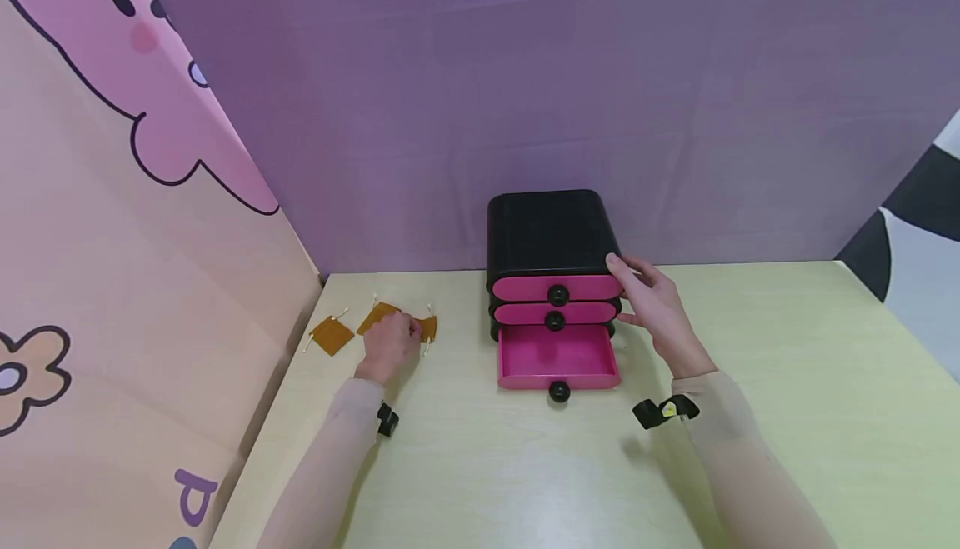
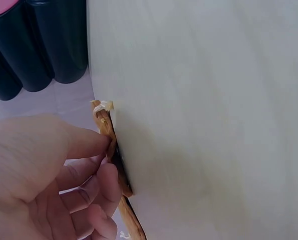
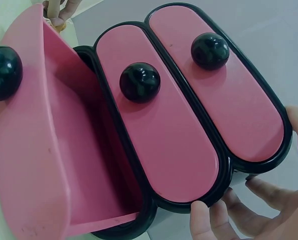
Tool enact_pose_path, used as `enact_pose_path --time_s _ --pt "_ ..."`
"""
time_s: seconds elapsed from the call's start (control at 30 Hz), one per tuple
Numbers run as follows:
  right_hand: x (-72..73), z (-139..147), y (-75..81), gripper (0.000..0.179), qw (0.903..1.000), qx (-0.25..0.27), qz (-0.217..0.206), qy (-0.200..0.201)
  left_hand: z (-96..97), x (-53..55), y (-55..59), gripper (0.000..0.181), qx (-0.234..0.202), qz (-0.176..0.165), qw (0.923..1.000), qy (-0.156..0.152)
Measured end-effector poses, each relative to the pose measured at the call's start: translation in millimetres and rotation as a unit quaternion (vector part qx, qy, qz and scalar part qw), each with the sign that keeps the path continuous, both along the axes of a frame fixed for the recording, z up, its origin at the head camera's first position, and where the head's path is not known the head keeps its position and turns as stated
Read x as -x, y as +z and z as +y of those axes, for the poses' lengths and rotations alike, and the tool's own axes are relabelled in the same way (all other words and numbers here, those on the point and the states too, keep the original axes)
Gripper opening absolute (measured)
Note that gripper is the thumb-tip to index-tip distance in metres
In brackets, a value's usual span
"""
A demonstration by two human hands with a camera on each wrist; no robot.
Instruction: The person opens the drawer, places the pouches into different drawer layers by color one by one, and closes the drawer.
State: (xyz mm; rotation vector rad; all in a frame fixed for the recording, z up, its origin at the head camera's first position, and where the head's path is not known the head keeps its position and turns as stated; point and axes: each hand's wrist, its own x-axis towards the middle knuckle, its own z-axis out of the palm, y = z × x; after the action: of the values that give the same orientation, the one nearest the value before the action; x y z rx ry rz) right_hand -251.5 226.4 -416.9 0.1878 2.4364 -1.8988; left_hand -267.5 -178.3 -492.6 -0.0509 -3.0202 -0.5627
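A small brown drawstring pouch is pinched between the thumb and fingertips of my left hand, low over the table. Two more brown pouches lie by that hand: one to its left, another just behind it, partly covered by the hand. To the right stands a black three-drawer cabinet with pink drawers. Its bottom drawer is pulled out and looks empty, while the upper two drawers are closed. My right hand rests against the cabinet's right side, thumb at the upper front corner, fingers spread along the side.
The pale wooden table extends in front of the cabinet and off to the right. A purple cloth wall rises behind it, and a printed panel borders the left edge. Round black knobs stick out from the drawers.
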Motion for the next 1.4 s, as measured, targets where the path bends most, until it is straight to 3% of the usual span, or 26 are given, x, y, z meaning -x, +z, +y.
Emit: enact_pose_path --time_s 0.8,1.1,1.4 --pt "0.0 -1 -0.7 0.096 1.0 -0.006 0.005 -0.003 -0.9 -16.6 9.8 0.017 -0.013 0.078 0.9968 -0.012" --pt "-0.3 -2 0.0 0.096 1.0 -0.005 0.002 -0.003 10.4 -25.0 18.3 0.014 -0.036 0.132 0.99 -0.035" --pt "-0.3 -2 -0.6 0.096 1.0 0.0 0.007 0.001 27.0 -37.8 30.7 0.015 -0.058 0.133 0.9875 -0.06"
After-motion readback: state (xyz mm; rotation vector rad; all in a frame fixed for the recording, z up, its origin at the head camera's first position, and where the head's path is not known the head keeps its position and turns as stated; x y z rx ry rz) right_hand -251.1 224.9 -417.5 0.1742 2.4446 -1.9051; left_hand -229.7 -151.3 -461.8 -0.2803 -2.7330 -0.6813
